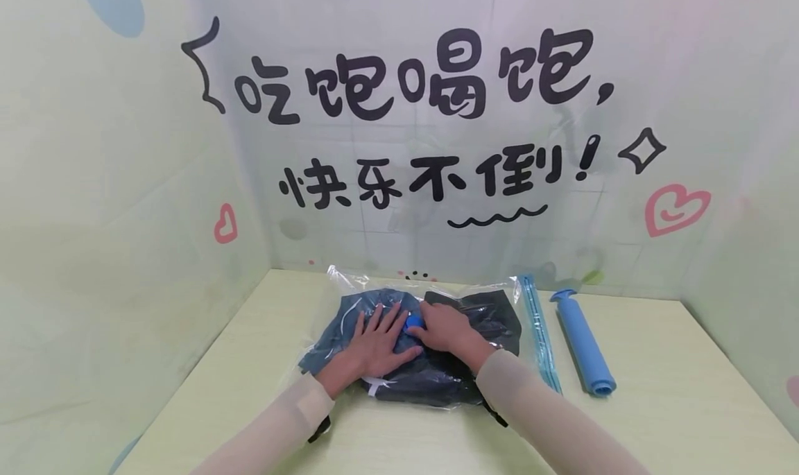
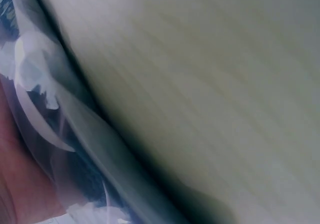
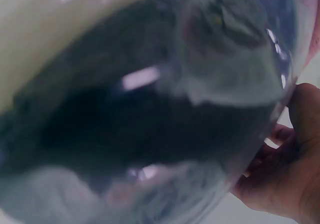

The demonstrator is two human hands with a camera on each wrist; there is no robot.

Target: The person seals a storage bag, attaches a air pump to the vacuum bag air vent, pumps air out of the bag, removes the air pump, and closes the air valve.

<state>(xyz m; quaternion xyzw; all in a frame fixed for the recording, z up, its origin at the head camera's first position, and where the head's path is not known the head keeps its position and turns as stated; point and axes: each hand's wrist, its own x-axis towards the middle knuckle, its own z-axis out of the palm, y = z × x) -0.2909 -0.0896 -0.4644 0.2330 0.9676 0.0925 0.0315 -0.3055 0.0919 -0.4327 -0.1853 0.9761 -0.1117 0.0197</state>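
Note:
A clear plastic vacuum storage bag (image 1: 449, 396) lies on the table with folded dark clothes inside, blue-green cloth (image 1: 331, 336) on the left and black cloth (image 1: 496, 315) on the right. My left hand (image 1: 377, 343) presses flat on the bag with its fingers spread. Beside it my right hand (image 1: 446, 326) holds the round blue valve cap (image 1: 413, 324) between thumb and forefinger. In the right wrist view the right hand (image 3: 285, 174) shows at the edge of the bulging bag (image 3: 150, 119), its fingers bent. The left wrist view catches part of the left hand (image 2: 25, 184) against the plastic.
A blue hand pump (image 1: 585, 347) lies right of the bag on the pale wooden table (image 1: 662, 392). The bag's blue zip edge (image 1: 539, 333) runs along its right side. Printed curtains (image 1: 374, 246) enclose the back and sides.

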